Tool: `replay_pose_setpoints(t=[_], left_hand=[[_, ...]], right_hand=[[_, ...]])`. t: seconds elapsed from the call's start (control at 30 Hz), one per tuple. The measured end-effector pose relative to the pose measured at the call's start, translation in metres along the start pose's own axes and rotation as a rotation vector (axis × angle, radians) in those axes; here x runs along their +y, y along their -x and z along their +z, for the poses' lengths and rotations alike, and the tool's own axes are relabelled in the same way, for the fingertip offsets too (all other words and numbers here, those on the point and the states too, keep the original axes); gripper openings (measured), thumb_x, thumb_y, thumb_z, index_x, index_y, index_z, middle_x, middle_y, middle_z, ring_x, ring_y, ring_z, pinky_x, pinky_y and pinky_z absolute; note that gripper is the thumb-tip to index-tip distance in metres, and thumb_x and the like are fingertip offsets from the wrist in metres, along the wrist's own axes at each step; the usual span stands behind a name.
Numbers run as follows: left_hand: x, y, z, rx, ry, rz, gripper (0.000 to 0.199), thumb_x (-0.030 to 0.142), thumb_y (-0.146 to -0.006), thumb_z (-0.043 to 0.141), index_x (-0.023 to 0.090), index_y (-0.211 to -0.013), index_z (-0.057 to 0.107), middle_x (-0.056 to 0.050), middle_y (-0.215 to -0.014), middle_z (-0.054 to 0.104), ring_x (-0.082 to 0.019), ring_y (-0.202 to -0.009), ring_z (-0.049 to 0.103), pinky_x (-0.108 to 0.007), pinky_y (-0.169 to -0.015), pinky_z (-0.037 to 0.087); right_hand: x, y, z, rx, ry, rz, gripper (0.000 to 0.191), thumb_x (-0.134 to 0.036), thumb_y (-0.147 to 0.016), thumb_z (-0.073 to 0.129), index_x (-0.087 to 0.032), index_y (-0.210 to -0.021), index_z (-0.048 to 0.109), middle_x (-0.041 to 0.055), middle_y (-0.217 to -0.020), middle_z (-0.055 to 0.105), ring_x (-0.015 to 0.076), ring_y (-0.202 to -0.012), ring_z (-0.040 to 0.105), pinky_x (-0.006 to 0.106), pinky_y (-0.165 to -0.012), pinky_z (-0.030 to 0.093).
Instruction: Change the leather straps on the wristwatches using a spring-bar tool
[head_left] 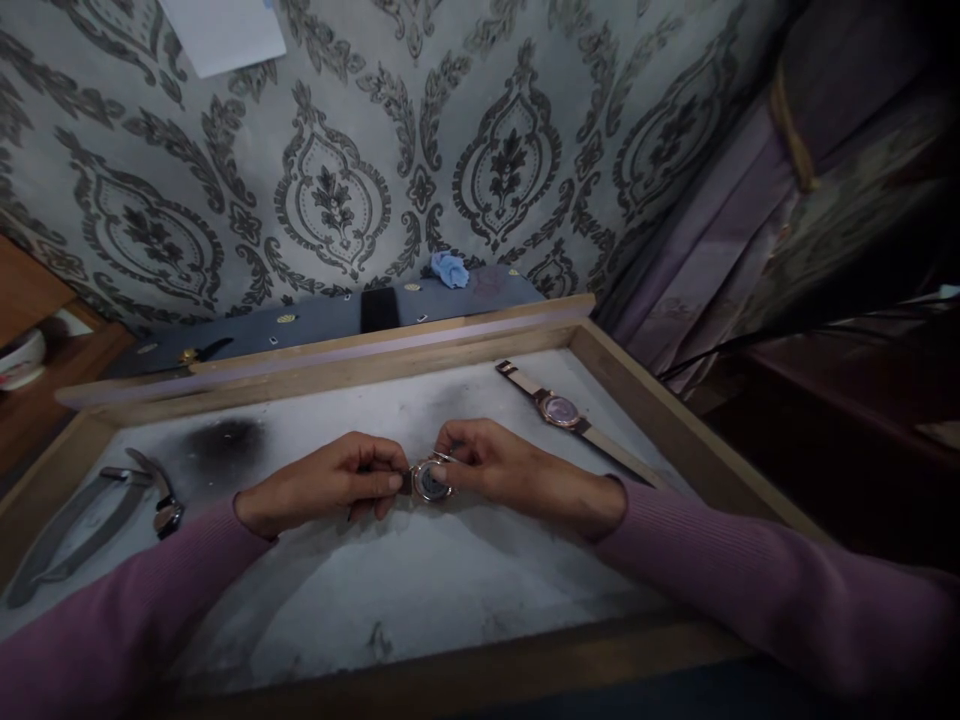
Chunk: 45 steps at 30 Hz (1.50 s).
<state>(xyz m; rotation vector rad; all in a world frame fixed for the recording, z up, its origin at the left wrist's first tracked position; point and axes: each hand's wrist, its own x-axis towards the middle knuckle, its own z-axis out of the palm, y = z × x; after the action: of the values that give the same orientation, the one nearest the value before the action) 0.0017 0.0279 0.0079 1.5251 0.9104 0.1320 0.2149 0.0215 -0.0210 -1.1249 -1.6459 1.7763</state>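
Near the middle of a shallow wooden-framed tray (450, 365) a round watch (432, 482) with a shiny rim is held between both hands. My left hand (341, 480) pinches a short dark strap piece at the watch's left side. The fingers of my right hand (484, 460) are closed on the watch's right edge, with a small thin metallic piece showing at the fingertips. To the right lies a second watch (559, 409) with its strap stretched out. On the left is another watch (168, 517), close to grey-handled pliers (97, 525).
Behind the tray, a blue patterned cloth (315, 325) bears a crumpled light-blue item (450, 269) and a dark rectangular object (379, 310). A patterned wall rises beyond. A white bowl (22, 360) stands at far left; a curtain (697, 260) hangs right.
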Motion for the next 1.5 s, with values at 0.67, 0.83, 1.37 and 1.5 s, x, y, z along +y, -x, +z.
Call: replay_pose_setpoints(t=[0.67,0.83,1.37,1.5], left_hand=[[0.004,0.006,0.002,0.071,0.016,-0.034,0.022,0.036,-0.085,0.052,0.015,-0.079,0.057,0.007,-0.054,0.048,-0.005,-0.040,0.031,-0.020,-0.041,0.022],[0.004,0.007,0.003,0.092,0.029,-0.034,0.022,0.036,-0.084,0.054,0.015,-0.079,0.059,0.007,-0.053,0.048,-0.005,-0.040,0.032,-0.020,-0.042,0.022],[-0.007,0.010,0.006,0.206,0.165,-0.003,0.022,0.034,-0.083,0.062,0.013,-0.081,0.063,-0.001,-0.069,0.065,-0.007,-0.050,0.051,-0.019,-0.044,0.027],[-0.009,0.009,0.006,0.217,0.188,-0.007,0.021,0.034,-0.083,0.062,0.013,-0.084,0.063,-0.006,-0.076,0.070,-0.010,-0.056,0.060,-0.019,-0.041,0.023]], right_hand=[[-0.004,0.002,0.000,-0.046,-0.070,-0.048,0.016,-0.028,-0.080,0.065,-0.012,-0.080,0.062,0.0036,-0.077,0.067,0.0113,-0.069,0.057,0.024,-0.063,0.042],[-0.005,0.005,0.002,-0.037,-0.046,-0.067,0.011,-0.024,-0.083,0.061,-0.013,-0.082,0.061,0.0039,-0.079,0.068,0.0123,-0.072,0.059,0.025,-0.066,0.044],[-0.009,0.014,0.007,0.056,0.285,-0.309,0.011,-0.023,-0.089,0.053,-0.017,-0.083,0.059,-0.0008,-0.073,0.058,0.0115,-0.065,0.050,0.022,-0.058,0.038],[-0.012,0.016,0.007,0.078,0.360,-0.312,0.010,-0.021,-0.089,0.054,-0.017,-0.083,0.060,0.0006,-0.075,0.061,0.0128,-0.068,0.053,0.024,-0.060,0.040]])
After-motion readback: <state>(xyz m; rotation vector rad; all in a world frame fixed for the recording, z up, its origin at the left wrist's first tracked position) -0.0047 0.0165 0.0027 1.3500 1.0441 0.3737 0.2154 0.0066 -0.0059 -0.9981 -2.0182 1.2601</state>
